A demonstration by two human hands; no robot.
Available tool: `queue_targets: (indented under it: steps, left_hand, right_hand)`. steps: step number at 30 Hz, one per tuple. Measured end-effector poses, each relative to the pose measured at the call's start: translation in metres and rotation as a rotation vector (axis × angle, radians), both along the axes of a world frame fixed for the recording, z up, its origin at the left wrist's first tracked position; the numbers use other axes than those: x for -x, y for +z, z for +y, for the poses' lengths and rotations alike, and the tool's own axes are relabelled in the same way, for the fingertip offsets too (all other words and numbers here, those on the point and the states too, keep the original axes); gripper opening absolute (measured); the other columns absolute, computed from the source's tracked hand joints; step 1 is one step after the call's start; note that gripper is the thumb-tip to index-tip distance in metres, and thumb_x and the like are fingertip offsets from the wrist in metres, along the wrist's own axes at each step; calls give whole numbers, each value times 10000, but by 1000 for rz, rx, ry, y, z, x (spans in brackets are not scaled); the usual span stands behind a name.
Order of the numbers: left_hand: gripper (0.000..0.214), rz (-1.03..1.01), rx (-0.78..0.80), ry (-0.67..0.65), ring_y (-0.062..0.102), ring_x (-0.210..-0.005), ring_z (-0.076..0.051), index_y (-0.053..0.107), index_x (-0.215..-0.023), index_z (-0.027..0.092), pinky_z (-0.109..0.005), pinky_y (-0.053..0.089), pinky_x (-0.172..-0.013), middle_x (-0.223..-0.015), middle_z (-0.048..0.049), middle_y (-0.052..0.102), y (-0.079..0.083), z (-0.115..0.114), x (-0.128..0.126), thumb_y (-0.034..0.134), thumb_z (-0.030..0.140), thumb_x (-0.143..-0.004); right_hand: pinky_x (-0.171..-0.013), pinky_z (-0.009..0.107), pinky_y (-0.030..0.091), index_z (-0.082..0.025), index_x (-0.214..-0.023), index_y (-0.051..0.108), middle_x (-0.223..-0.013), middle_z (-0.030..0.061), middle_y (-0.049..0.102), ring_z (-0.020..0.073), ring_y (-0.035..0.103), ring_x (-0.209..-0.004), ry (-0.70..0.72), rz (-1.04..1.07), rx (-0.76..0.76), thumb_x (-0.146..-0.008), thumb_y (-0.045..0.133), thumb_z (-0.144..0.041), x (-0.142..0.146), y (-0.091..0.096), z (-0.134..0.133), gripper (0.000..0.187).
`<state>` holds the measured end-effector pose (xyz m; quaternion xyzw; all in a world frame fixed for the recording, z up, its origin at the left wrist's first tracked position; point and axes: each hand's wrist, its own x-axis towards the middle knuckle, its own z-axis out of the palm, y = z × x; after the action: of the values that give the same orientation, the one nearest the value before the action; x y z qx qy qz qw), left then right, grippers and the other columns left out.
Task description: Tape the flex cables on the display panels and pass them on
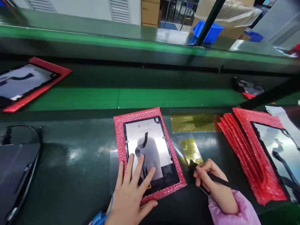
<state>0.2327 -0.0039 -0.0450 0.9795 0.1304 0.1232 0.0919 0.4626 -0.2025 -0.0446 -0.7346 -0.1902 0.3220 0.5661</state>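
Note:
A tablet screen panel (152, 140) lies back-side up on a red bubble-wrap sheet (119, 131) in front of me, with a dark flex cable curling down its middle. My left hand (132, 193) rests flat on the panel's lower part, fingers spread over the cable's end. My right hand (215, 184) is closed round black tweezers (221, 180), whose tip touches a clear sheet of yellow stickers (190, 151) just right of the panel.
A second yellow sticker sheet (192, 122) lies behind the first. A fanned stack of red bubble-wrap sheets with another panel (257, 150) sits at right. A green conveyor belt (93, 98) carries a panel on red wrap (30, 82) at far left. A dark tray (16, 172) stands at left.

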Motion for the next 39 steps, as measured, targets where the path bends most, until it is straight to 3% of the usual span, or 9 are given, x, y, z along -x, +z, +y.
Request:
queue_targets:
  steps: [3,7,10,14,17,21,26,33,39]
  left_hand:
    - [913,21,62,28,235,-1482,-528,400,-1548,311,-709,218,-1147,-1673,-136,260,0,-3,-1,797,504,-749]
    - [871,38,256,-23,194,-1513,-484,357,-1560,295,-729,196,-1164,-1659,-128,298,9,2,3,753,511,-815]
    - [704,-46,457,-63,180,-1543,-388,291,-1570,238,-685,199,-1194,-1622,-133,379,18,10,11,603,286,-940]
    - [644,-133,577,-126,238,-1540,-289,355,-1526,281,-601,228,-1227,-1478,-55,586,23,19,23,512,95,-929]
    - [583,-28,586,-179,292,-1520,-293,468,-1478,310,-604,173,-1244,-1427,-12,634,22,22,26,518,105,-935]
    - [524,74,578,-168,330,-1503,-309,514,-1465,309,-604,160,-1246,-1412,-7,646,19,23,24,528,166,-962]
    - [544,56,553,-167,339,-1500,-304,494,-1480,299,-596,189,-1243,-1372,-22,677,20,23,21,556,162,-957]
    - [417,-56,422,-184,320,-1509,-245,559,-1377,212,-515,196,-1266,-1338,-9,700,23,23,21,554,122,-970]
    - [302,-54,378,-199,325,-1506,-274,613,-1274,200,-558,218,-1253,-1328,-27,702,21,23,21,566,156,-979]
  right_hand:
    - [-347,189,320,-230,-717,485,-656,-2,675,109,569,-400,-42,79,-90,-880,738,-469,6,5,-1,385]
    - [-342,189,281,-239,-733,458,-650,-28,646,108,562,-383,-122,158,-146,-874,752,-456,23,15,5,392]
    - [-333,187,268,-238,-738,460,-649,-23,652,107,566,-371,-17,180,-170,-897,731,-433,41,20,17,370]
    - [-346,178,310,-231,-758,479,-679,-11,671,103,607,-410,158,181,-119,-924,706,-406,63,20,35,331]
    - [-332,171,348,-232,-775,485,-697,-1,693,96,598,-406,278,186,-82,-943,679,-397,73,18,45,305]
    - [-350,171,405,-233,-799,496,-707,-7,704,85,595,-416,300,181,-65,-969,648,-364,81,13,49,263]
    - [-356,162,400,-231,-802,502,-720,-6,706,79,591,-429,283,180,-46,-973,645,-354,90,11,48,254]
    - [-382,165,379,-226,-785,495,-662,15,712,67,524,-402,261,140,-16,-978,629,-397,94,18,53,291]
    - [-373,159,390,-231,-786,500,-666,10,719,72,541,-410,266,120,-14,-976,631,-396,95,19,55,283]
